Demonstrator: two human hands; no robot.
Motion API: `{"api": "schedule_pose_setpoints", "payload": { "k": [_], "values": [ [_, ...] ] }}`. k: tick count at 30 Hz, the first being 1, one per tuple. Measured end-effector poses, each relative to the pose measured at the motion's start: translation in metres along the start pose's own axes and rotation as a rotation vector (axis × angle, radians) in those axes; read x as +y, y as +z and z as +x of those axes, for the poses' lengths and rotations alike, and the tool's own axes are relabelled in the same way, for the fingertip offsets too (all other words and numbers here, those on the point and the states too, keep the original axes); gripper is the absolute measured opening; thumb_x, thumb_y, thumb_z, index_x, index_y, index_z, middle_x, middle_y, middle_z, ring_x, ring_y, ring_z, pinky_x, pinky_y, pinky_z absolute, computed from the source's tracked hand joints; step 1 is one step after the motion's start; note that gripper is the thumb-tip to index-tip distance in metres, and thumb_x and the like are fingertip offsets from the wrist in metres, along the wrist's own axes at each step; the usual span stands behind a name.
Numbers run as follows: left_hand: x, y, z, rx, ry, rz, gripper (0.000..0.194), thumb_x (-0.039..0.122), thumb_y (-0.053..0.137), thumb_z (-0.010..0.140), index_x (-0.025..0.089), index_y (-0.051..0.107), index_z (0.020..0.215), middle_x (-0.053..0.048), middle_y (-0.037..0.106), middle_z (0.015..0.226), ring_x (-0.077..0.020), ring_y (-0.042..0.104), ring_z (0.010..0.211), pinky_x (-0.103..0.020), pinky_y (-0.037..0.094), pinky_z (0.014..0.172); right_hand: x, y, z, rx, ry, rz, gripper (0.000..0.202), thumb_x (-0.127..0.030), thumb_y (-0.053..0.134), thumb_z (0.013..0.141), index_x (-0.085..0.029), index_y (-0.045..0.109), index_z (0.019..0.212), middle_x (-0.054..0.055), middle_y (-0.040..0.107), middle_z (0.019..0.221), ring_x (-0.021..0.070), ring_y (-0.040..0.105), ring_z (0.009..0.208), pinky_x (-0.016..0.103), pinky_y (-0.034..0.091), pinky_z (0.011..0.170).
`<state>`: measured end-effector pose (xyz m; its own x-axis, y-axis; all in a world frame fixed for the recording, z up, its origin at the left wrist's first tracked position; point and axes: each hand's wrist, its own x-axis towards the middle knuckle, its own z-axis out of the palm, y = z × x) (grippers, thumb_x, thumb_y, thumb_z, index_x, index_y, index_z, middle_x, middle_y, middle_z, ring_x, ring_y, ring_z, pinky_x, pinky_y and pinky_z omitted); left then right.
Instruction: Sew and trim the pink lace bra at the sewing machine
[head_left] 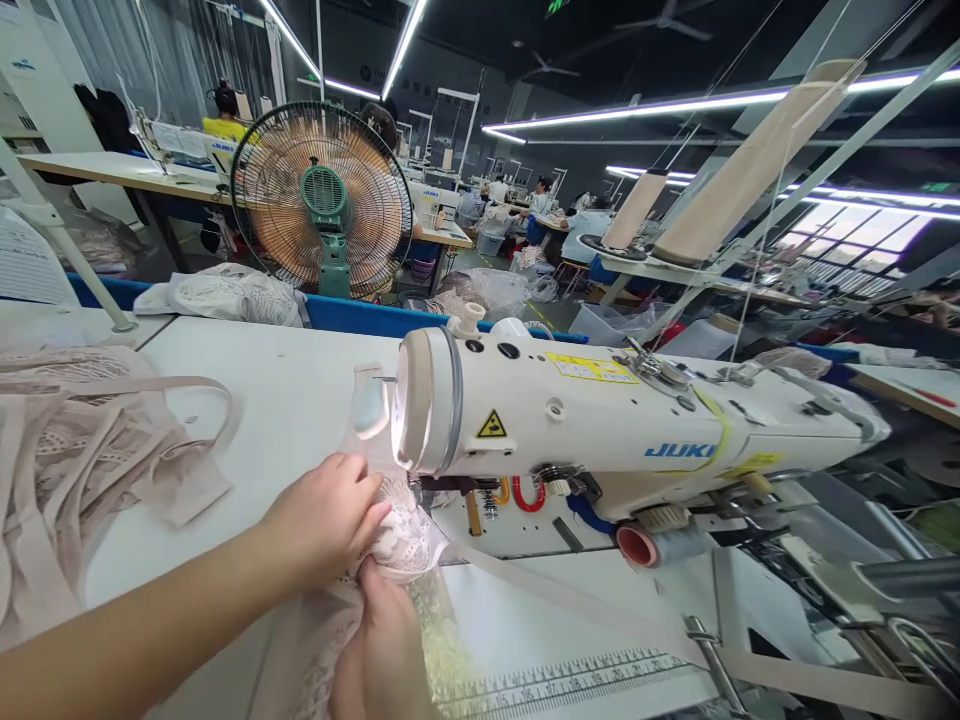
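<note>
Pale pink lace fabric (401,530) lies bunched at the needle end of a white sewing machine (585,420). My left hand (326,515) comes in from the left, its fingers bent and closed on the lace from above. Just below it, my right hand (382,640) pinches the near edge of the same lace, thumb on top. A pale flat band (555,590) runs from the lace to the right, through a metal guide (709,650). The machine head hides the needle and presser foot.
A heap of pale pink lace strips (82,460) covers the left of the table. A printed ruler (570,680) lies along the front. Behind stand a large fan (322,200) and tall thread cones (757,160). A thread spool (660,545) lies under the machine arm.
</note>
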<state>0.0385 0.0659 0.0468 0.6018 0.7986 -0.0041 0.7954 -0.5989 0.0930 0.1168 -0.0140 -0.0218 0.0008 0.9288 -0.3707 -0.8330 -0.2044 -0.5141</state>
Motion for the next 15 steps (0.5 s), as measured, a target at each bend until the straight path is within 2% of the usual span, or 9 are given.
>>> {"api": "schedule_pose_setpoints", "payload": {
  "k": [1,2,3,5,8,11,15],
  "values": [
    [-0.002,0.008,-0.015,0.026,-0.055,-0.055,0.039,0.035,0.029,0.094,0.016,0.061,0.107,-0.011,0.062,0.095,-0.0248,0.059,0.083,-0.037,0.051,0.067,-0.003,0.003,-0.001,-0.005,0.023,0.018,0.029,-0.034,0.062,0.077,-0.016,0.066,0.1,0.007,0.071,0.101,0.0241,0.06,0.106,0.038,0.044,0.097],
    [-0.005,0.019,-0.03,0.067,-0.084,-0.105,0.045,0.042,0.035,0.092,0.018,0.047,0.128,-0.013,0.06,0.11,-0.0263,0.059,0.094,-0.038,0.052,0.072,-0.004,0.005,-0.002,-0.009,0.042,0.027,0.027,-0.034,0.063,0.075,-0.017,0.067,0.096,0.007,0.071,0.099,0.0248,0.061,0.105,0.038,0.044,0.097],
    [-0.009,0.032,-0.044,0.109,-0.076,-0.115,0.058,0.047,0.043,0.088,0.02,0.033,0.139,-0.014,0.052,0.127,-0.0295,0.054,0.108,-0.039,0.052,0.08,-0.004,0.007,-0.002,-0.011,0.049,0.033,0.025,-0.034,0.065,0.073,-0.017,0.067,0.092,0.007,0.071,0.098,0.0248,0.061,0.105,0.038,0.043,0.098],
    [-0.021,0.057,-0.067,0.141,0.003,-0.085,0.073,0.051,0.051,0.083,0.021,0.024,0.143,-0.015,0.039,0.143,-0.035,0.04,0.126,-0.047,0.043,0.097,-0.002,0.01,-0.002,-0.029,0.027,0.029,0.023,-0.035,0.067,0.07,-0.018,0.068,0.086,0.006,0.071,0.098,0.0237,0.06,0.106,0.036,0.041,0.101],
    [-0.038,0.079,-0.079,0.131,0.038,-0.038,0.068,0.05,0.048,0.085,0.024,0.025,0.143,-0.01,0.035,0.147,-0.0358,0.029,0.134,-0.052,0.036,0.103,0.001,0.012,-0.005,-0.151,-0.041,-0.118,0.029,-0.04,0.065,0.072,-0.018,0.067,0.09,0.007,0.069,0.104,0.0239,0.058,0.11,0.038,0.039,0.102],
    [-0.046,0.074,-0.074,0.06,0.037,-0.012,0.065,0.037,0.053,0.08,0.027,0.031,0.141,-0.008,0.034,0.148,-0.0361,0.028,0.134,-0.055,0.034,0.104,-0.007,0.006,-0.016,-0.283,-0.157,-0.519,0.036,-0.037,0.058,0.079,-0.017,0.063,0.108,0.008,0.065,0.113,0.0248,0.052,0.117,0.042,0.036,0.104],
    [-0.048,0.047,-0.062,-0.017,0.034,0.037,0.066,0.018,0.055,0.072,0.028,0.041,0.135,-0.01,0.035,0.147,-0.0389,0.032,0.132,-0.057,0.036,0.101,-0.03,-0.026,-0.04,-0.444,-0.233,-1.162,0.052,-0.027,0.06,0.078,-0.016,0.052,0.128,0.012,0.052,0.133,0.0285,0.042,0.127,0.046,0.03,0.106]
  ]
}}
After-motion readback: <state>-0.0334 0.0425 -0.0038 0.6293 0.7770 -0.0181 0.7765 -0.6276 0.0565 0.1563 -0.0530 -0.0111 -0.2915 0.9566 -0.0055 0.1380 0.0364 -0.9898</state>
